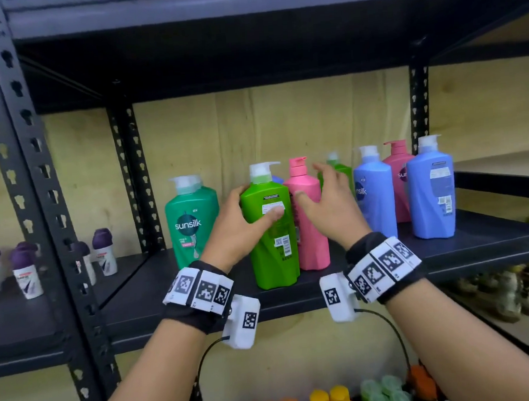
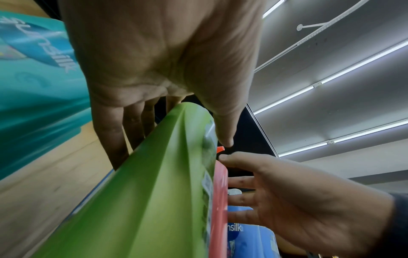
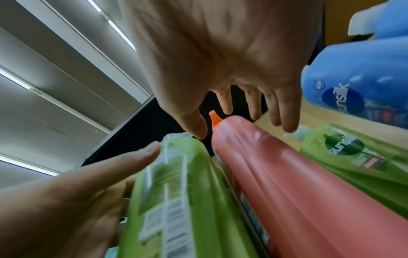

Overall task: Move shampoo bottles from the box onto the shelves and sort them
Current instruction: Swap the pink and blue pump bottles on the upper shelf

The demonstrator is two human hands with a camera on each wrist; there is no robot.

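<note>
A lime green shampoo bottle (image 1: 272,246) stands near the front of the black shelf (image 1: 476,246), its back label facing me. My left hand (image 1: 254,204) grips it, thumb across the label and fingers round its left side; the left wrist view shows the same grip on the green bottle (image 2: 143,192). A pink bottle (image 1: 312,237) stands against its right side. My right hand (image 1: 310,182) is open with spread fingers around the pink bottle's shoulder; in the right wrist view the fingers (image 3: 287,113) reach past the pink bottle (image 3: 276,192).
On the same shelf stand a teal bottle (image 1: 190,223) at left, another green bottle (image 1: 335,168) behind, two blue bottles (image 1: 376,193) (image 1: 431,190) and a second pink bottle (image 1: 399,167) at right. Roll-on deodorants (image 1: 26,270) fill the left bay. Coloured caps (image 1: 331,397) show below.
</note>
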